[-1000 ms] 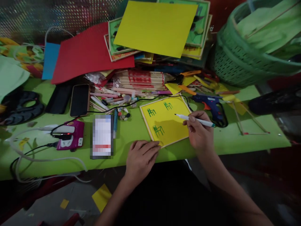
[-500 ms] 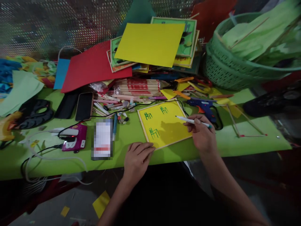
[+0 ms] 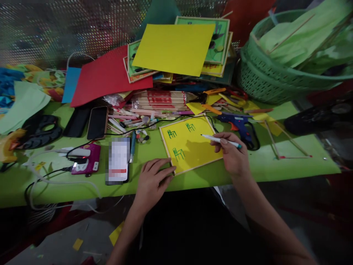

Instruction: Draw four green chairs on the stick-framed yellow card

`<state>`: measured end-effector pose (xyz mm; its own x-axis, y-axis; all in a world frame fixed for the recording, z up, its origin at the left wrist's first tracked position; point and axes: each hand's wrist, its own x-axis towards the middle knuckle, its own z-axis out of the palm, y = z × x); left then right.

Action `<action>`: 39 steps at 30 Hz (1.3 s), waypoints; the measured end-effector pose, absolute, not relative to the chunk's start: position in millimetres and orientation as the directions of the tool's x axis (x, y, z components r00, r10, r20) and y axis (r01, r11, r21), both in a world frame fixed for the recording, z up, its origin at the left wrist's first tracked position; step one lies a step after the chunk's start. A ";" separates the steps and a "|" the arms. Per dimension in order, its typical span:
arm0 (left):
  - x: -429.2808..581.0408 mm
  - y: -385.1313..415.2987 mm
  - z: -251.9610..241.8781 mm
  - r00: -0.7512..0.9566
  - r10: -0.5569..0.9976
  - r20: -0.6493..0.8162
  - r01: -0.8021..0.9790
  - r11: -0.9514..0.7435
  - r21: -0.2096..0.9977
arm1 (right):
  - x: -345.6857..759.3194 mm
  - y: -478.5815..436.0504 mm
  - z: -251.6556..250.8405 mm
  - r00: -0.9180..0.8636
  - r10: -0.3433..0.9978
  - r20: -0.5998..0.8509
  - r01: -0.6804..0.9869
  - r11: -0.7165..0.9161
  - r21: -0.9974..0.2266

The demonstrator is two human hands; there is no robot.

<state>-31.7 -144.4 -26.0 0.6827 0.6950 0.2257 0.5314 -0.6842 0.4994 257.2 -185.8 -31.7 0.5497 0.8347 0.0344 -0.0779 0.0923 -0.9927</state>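
A yellow board (image 3: pixel 190 156) with a thin wooden stick frame lies on the green tabletop, slightly turned. Three green chairs are drawn on it, two along the top and one at lower left. My right hand (image 3: pixel 234 156) grips a white marker (image 3: pixel 220 140) with a teal end. Its dark tip points left and hovers over the board's right half; whether it touches the surface I cannot tell. My left hand (image 3: pixel 154 178) rests with fingers stretched out, fingertips at the board's lower left corner.
Behind the board lie pens, a pack of wooden sticks (image 3: pixel 160 100) and a blue glue gun (image 3: pixel 239 125). A black cable crosses the board's top edge. Phones (image 3: pixel 97 122) and a magenta power strip (image 3: pixel 86 159) are at left. Green baskets (image 3: pixel 259 77) stand at back right.
My left hand has slid a little left along the board's corner, its fingers more spread. The marker in my right hand has shifted slightly left. The drawings look the same.
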 end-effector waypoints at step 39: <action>-31.7 -145.3 -29.2 0.729 0.665 0.161 0.568 -0.719 0.400 | 260.4 -167.0 -29.0 0.345 0.938 -0.040 0.251 -0.133 -0.959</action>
